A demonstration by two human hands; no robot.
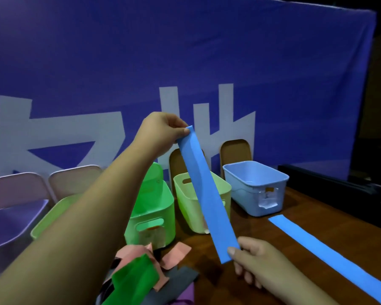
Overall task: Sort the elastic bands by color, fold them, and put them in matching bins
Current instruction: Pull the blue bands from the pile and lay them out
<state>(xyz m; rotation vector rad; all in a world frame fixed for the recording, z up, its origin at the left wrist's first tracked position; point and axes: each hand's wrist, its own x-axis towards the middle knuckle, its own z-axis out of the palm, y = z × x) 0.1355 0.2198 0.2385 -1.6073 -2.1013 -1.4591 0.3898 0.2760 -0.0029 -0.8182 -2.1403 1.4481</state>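
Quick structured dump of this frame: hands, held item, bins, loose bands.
left hand: raised, pinches the upper end of the held blue band
right hand: pinches its lower end
held blue band: unfolded, slanted, in the air in front of the bins
second blue band: flat on the table, at the right
blue bin: right end of the row
green bin, yellow-green bin: to its left
pile: pink, green and grey bands, lower left

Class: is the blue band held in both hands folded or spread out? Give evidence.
Spread out: the blue band runs full length, left hand pinching its top end, right hand its bottom.
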